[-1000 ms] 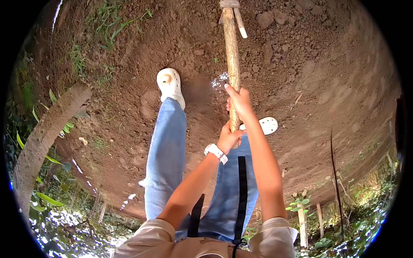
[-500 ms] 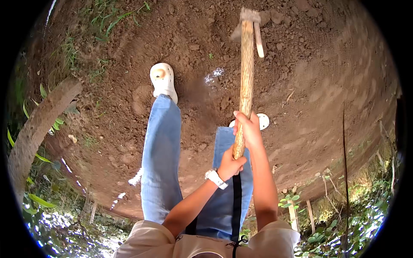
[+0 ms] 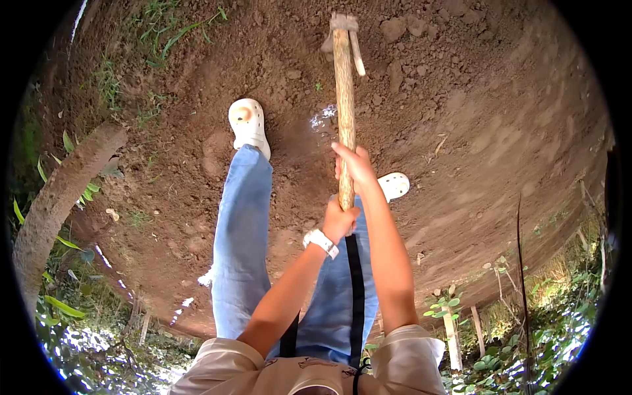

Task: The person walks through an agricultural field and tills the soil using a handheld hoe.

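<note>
A hoe with a long wooden handle points away from me over brown soil. Its head, at the top of the view, looks caked with dirt, and a short wooden piece sticks out beside it. My left hand, with a white watch on the wrist, is wrapped round the lower end of the handle. Higher up the handle, my right hand grips it with the thumb along the wood.
Two white clogs stand on loose soil, one on each side of the handle. A tree trunk leans at the left. Clods lie at the upper right; grass grows at the upper left, leafy plants along the bottom edges.
The hoe and both my hands have shifted left, with my hands also slightly farther up the view. Both hands still hold the handle.
</note>
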`<state>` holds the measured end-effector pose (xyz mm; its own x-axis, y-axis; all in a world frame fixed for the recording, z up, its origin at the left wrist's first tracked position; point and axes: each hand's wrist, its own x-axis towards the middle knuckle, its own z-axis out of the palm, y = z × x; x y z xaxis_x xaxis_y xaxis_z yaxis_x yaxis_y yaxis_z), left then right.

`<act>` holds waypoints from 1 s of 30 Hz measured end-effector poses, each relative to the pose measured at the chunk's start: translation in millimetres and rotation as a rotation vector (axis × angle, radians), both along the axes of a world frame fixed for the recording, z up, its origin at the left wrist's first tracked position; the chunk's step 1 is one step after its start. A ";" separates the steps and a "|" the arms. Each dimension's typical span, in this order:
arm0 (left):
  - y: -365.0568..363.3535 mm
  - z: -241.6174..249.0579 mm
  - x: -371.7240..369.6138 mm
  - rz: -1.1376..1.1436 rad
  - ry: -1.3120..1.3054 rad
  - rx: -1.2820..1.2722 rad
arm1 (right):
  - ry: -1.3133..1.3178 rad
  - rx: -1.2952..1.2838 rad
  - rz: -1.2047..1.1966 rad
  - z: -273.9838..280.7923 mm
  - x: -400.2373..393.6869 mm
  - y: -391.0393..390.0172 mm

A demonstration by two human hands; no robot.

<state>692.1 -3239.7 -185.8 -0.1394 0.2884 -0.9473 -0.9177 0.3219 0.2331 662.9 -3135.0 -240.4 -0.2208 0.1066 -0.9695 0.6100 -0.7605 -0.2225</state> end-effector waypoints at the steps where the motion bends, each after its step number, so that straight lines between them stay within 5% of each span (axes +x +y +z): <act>1: -1.5 2.5 14.2 0.029 -0.037 0.003 | -0.003 0.007 0.007 4.0 11.1 -2.9; 11: 6.4 47.8 20.8 0.016 -0.045 0.041 | 0.014 0.077 -0.082 54.2 27.5 7.7; 17: 39.2 15.7 -18.1 -0.476 0.624 0.054 | 0.157 0.243 -0.313 42.1 8.0 53.3; 23: 81.6 -50.9 -84.1 -1.005 0.950 -0.078 | 0.120 0.226 -0.503 -24.8 -34.7 97.4; 30: 67.5 -56.3 -80.1 -1.199 0.901 -0.164 | -0.034 0.224 -0.637 -65.0 -29.6 66.9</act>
<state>612.0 -3172.1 -242.1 -0.4400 0.5524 -0.7080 0.3265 0.8329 0.4469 633.4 -3068.2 -305.4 -0.0177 0.4050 -0.9141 0.0673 -0.9117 -0.4052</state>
